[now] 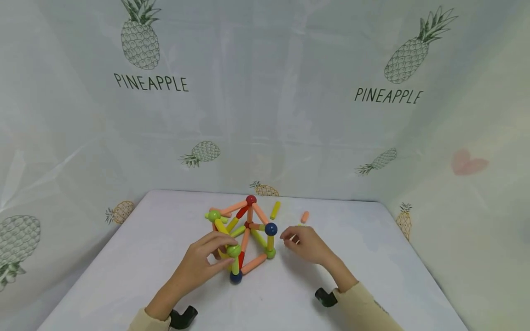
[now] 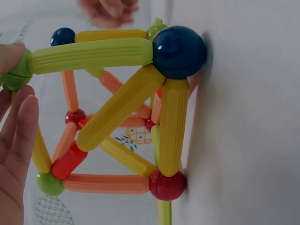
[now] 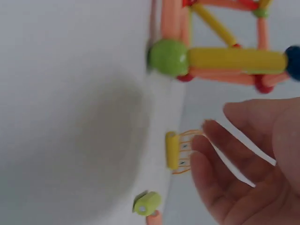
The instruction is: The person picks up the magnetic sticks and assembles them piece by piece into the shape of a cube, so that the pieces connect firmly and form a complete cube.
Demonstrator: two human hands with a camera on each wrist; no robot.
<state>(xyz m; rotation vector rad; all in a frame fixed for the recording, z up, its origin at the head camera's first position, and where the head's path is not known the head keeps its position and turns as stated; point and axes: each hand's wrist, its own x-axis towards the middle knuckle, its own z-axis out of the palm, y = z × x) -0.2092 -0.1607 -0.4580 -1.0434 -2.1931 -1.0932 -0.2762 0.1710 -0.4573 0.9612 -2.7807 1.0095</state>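
Observation:
A frame of coloured building sticks and balls (image 1: 250, 200) stands on the table. My left hand (image 1: 203, 259) pinches a green ball (image 1: 233, 250) at its near upper corner, thumb on one side and fingers on the other. From that ball a light green stick (image 2: 93, 55) runs down to a dark blue ball (image 2: 179, 51) on the tabletop. My right hand (image 1: 308, 243) hovers right of the frame, fingers loosely bent, holding nothing. Closest to it are another dark blue ball (image 1: 271, 229) and, below, a green ball (image 3: 168, 57), joined by a yellow stick (image 3: 236, 59).
Behind the frame lies a loose yellow stick (image 1: 275, 210). Beyond the right hand lie an orange stick (image 1: 305, 217) and a light green piece (image 3: 147, 203). The white table (image 1: 136, 257) meets a pineapple-print curtain (image 1: 273, 115) at its far edge.

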